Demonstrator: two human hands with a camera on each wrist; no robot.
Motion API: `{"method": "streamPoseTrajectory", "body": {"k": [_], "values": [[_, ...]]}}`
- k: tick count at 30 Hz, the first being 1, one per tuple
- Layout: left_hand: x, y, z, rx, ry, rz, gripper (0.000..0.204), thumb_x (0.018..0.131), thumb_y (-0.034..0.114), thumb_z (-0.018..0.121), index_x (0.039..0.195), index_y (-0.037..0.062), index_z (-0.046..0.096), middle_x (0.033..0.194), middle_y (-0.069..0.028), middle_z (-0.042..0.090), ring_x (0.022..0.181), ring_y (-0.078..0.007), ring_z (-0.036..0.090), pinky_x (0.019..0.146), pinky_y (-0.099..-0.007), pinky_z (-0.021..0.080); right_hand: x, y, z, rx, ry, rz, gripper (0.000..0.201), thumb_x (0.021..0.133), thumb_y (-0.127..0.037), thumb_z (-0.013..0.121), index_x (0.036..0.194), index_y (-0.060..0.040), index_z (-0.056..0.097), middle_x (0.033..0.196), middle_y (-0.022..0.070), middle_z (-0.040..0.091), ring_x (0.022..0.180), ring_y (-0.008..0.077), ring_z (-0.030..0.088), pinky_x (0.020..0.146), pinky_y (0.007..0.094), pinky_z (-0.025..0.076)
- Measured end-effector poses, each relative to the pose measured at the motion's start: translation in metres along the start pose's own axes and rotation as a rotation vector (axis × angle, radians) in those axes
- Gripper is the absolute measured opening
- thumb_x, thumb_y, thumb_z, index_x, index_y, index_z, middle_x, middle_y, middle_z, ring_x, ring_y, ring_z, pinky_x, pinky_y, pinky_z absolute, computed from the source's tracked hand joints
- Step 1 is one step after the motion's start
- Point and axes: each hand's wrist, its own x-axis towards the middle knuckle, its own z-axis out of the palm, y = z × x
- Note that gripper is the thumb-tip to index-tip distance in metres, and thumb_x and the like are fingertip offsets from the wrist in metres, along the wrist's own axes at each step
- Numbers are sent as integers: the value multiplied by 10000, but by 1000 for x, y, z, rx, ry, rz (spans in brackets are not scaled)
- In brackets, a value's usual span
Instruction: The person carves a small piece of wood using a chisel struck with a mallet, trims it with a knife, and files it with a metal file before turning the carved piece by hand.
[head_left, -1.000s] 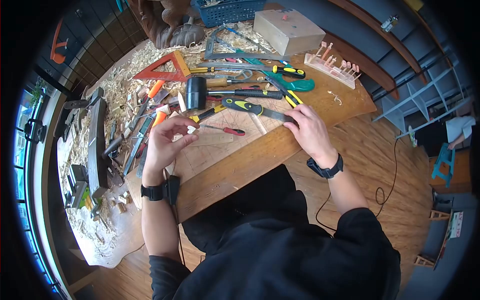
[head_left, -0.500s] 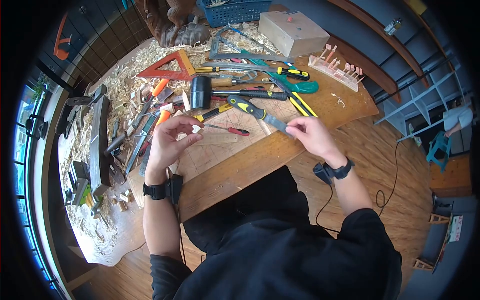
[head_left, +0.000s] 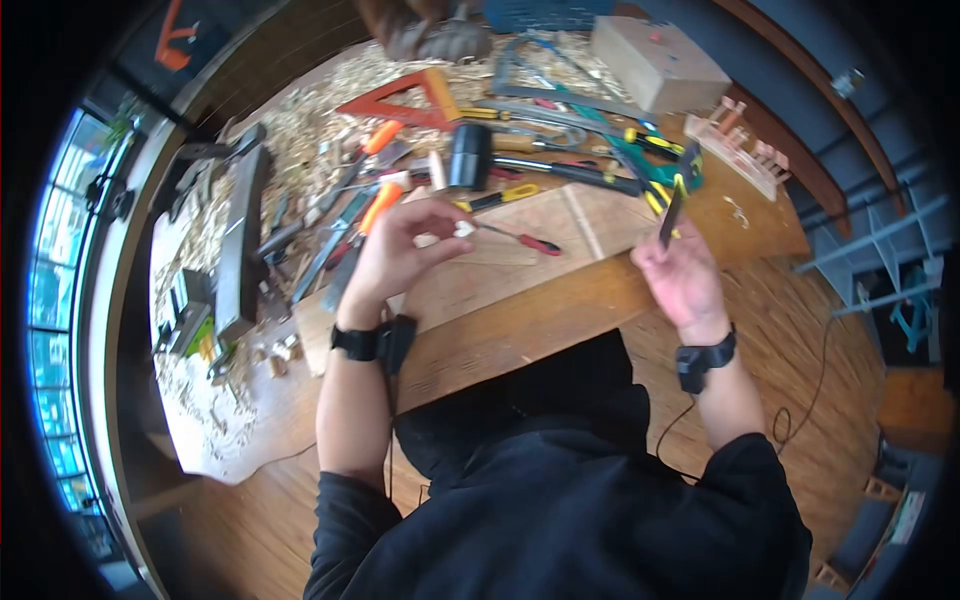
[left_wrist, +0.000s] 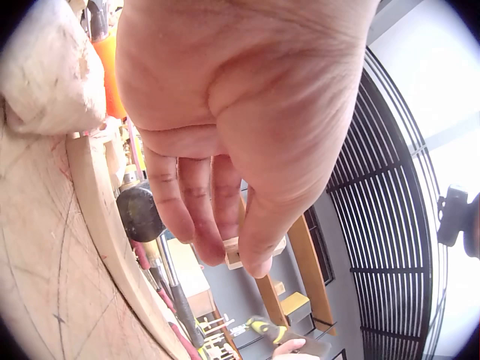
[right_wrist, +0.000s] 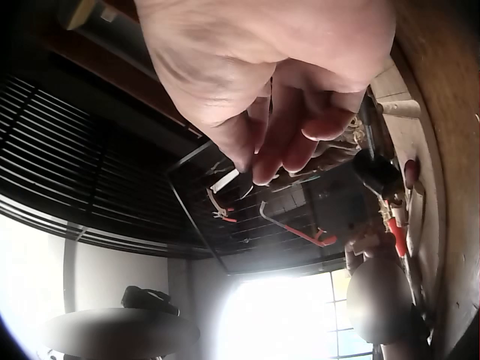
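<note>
My left hand (head_left: 390,255) pinches a small pale wooden heart-shaped piece (head_left: 464,229) between thumb and fingertips above the board. In the left wrist view the wooden piece (left_wrist: 234,256) shows at the tips, partly covered by the thumb. My right hand (head_left: 688,285), at the right of the table edge, grips the blade end of a flat-bladed tool (head_left: 671,218). Its black-and-yellow handle points up and away from me. In the right wrist view the fingers are curled together and the tool is mostly hidden.
Under my hands is a scored work board (head_left: 500,270) with a red-and-black screwdriver (head_left: 538,244) on it. Beyond lie a black mallet (head_left: 469,157), an orange triangle square (head_left: 408,100), several tools and wood shavings. A pale block (head_left: 660,65) and a small rack (head_left: 740,155) stand at the far right.
My right hand has turned over and raised the tool, so its handle now stands up instead of pointing left. My left hand keeps its pinch. The head view has shifted, moving the table rightward.
</note>
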Motion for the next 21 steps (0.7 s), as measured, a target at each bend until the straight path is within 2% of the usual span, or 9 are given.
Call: {"method": "streamPoseTrajectory", "body": {"k": [2,4,6,8,10,12,18,20,21], "values": [[1,8,-2,71,-16,17,281,877,38,887,1130,28,767,1059,-16,739,931,-95,710,878,-271,587,16,-4,-21,28,96,37,209,1017,-172,761,1166,-41,696,881,34,644,826,179,600,755,297,475],[-2,15,-4,39,-12,-40,264,880,4,871,1118,18,760,1095,-20,754,960,-104,699,886,-276,577,27,-2,-29,-39,86,21,186,1022,-162,749,1155,-43,699,847,12,617,805,150,581,736,283,473],[-2,10,-5,30,-30,-83,249,890,-38,842,1117,8,750,1145,-48,764,1025,-130,697,909,-289,573,35,-6,-23,-317,159,15,139,1035,-123,716,1142,-35,707,893,9,663,813,111,606,727,261,479],[-1,-4,-6,-40,-38,-19,253,896,-61,823,1129,-2,745,1163,-77,756,1060,-156,707,928,-304,579,43,2,-20,-772,213,-4,126,1029,-110,735,1113,-18,714,1022,34,753,859,99,706,792,246,538],[-1,-5,-8,-31,-37,-25,271,894,-85,807,1148,-18,738,1177,-96,748,1093,-181,717,956,-319,581,49,4,-32,-792,100,30,105,1023,-58,739,1113,-6,721,945,28,755,829,100,714,773,233,549],[0,9,-5,-60,-16,-69,288,879,-31,855,1147,7,758,1133,-58,768,1006,-137,733,919,-290,580,52,-2,-33,-825,-6,87,94,1037,-66,726,1099,3,731,894,33,755,823,82,710,755,224,539],[0,4,-4,-48,-38,-97,306,880,-25,858,1165,2,751,1145,-58,770,983,-116,728,912,-277,575,39,-11,-40,-814,19,97,107,1031,-86,739,1083,6,756,878,24,757,813,79,698,725,251,549],[-1,4,-3,-53,-29,-90,312,877,-14,865,1167,15,753,1130,-49,774,979,-107,726,911,-270,568,32,-13,-43,-1241,191,-421,118,1003,-94,765,1082,-7,765,886,37,757,797,95,690,700,272,545],[-1,5,-3,-52,-27,-94,312,877,-14,865,1167,15,753,1130,-49,774,979,-107,726,911,-270,568,29,-26,-35,-1442,318,-437,184,968,-88,785,1140,-29,757,914,57,750,826,146,698,733,279,548]]}}
